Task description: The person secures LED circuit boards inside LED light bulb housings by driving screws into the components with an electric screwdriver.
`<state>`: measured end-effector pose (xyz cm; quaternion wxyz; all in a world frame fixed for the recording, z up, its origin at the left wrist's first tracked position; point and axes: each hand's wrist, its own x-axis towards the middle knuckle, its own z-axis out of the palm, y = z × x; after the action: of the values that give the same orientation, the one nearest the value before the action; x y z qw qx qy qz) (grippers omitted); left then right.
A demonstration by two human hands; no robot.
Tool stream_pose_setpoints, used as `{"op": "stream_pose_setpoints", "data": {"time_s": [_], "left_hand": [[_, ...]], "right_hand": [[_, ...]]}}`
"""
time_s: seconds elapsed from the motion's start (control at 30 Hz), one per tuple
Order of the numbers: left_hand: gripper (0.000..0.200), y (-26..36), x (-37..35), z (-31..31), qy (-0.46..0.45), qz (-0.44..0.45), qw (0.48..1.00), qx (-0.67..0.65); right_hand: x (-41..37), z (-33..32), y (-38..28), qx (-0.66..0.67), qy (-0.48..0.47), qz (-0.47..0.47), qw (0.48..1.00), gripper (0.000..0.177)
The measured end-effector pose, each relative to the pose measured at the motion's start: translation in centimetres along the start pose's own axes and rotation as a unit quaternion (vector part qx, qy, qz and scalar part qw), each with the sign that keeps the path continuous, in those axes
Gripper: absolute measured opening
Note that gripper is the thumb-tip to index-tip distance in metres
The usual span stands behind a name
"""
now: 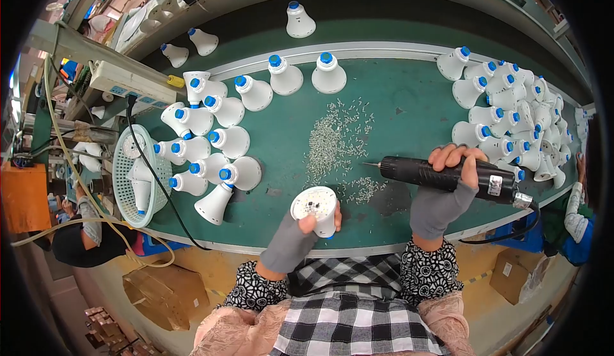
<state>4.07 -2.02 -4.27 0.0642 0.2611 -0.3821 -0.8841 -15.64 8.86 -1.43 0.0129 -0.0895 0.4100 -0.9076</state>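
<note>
My left hand (295, 236), in a grey fingerless glove, is wrapped round a white cone-shaped housing (326, 204) near the bench's front edge. Its wide round face points up and shows small dark parts, with my thumb at the rim. My right hand (453, 183), gloved alike, grips a black electric screwdriver (419, 172). The screwdriver lies roughly level, its thin bit pointing left, apart from the housing. Between and beyond my hands, a heap of small screws (326, 148) is spread over the green bench top (396, 110).
White housings with blue caps stand in a group at left (227, 142) and crowd together at right (511, 113). A pale green basket (118, 183) holds more. A black cable (144, 158) crosses the left side. Two other people sit at the far left (86, 241) and right (575, 222).
</note>
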Motion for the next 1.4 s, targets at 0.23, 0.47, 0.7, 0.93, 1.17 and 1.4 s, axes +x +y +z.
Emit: {"op": "stream_pose_setpoints", "data": {"time_s": [0.23, 0.47, 0.7, 0.93, 1.17, 1.4], "left_hand": [[0.076, 0.1, -0.1, 0.2, 0.043, 0.006, 0.998, 0.055], [0.07, 0.3, -0.3, 0.3, 0.038, 0.003, 0.995, 0.093], [0.066, 2.7, 0.9, 1.9, -0.023, 0.102, 0.929, 0.356], [0.068, 2.7, 1.2, 4.2, -0.071, 0.153, 0.857, 0.487], [0.069, 2.0, 1.0, 4.8, -0.068, 0.205, 0.815, 0.538], [0.069, 1.5, 0.8, 4.5, -0.042, 0.213, 0.801, 0.558]], "right_hand": [[0.2, 0.7, 1.5, -0.016, 0.007, -0.009, 1.0, 0.013], [0.3, 0.5, 1.8, -0.036, 0.006, -0.002, 0.999, 0.011], [0.2, 0.1, -2.0, 0.016, 0.04, 0.027, 0.999, 0.017], [0.0, -1.3, -4.8, 0.081, 0.003, 0.053, 0.995, 0.018], [-0.1, -2.1, -5.4, 0.11, -0.002, 0.065, 0.992, 0.017], [0.0, -2.5, -5.7, 0.119, 0.016, 0.067, 0.99, 0.017]]}}
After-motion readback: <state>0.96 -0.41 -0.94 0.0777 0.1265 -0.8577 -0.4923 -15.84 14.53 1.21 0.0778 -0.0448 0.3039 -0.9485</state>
